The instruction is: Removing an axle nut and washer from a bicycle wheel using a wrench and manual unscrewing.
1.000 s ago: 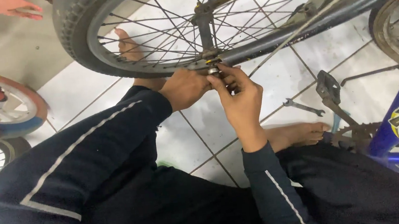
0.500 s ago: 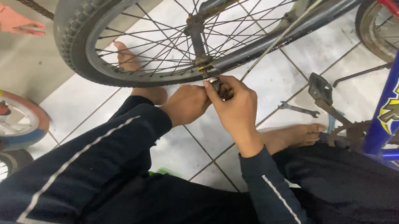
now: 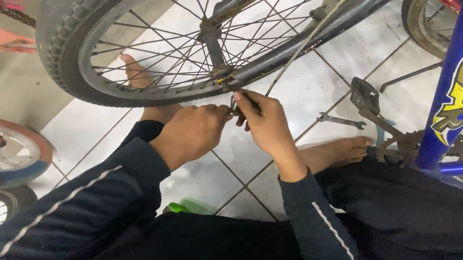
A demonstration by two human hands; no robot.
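A bicycle wheel (image 3: 64,61) with a grey knobby tyre and thin spokes hangs above the tiled floor. Its axle end (image 3: 225,79) sits in a dark fork blade. My left hand (image 3: 191,133) and my right hand (image 3: 262,124) meet just below that axle. Both pinch a small metal tool or part (image 3: 234,105) between the fingertips; what it is cannot be made out. Dark sleeves with a pale stripe cover both my arms.
A spanner (image 3: 339,120) lies on the white tiles to the right. A pedal (image 3: 364,96), crank and chainring (image 3: 411,145) hang by a blue bike frame (image 3: 456,83). My bare feet rest on the floor. Small colourful wheels (image 3: 1,151) stand left.
The view has tilted, so the wheel sits higher and the hands lower in the picture. Both hands have come down slightly from the axle, still pinched together.
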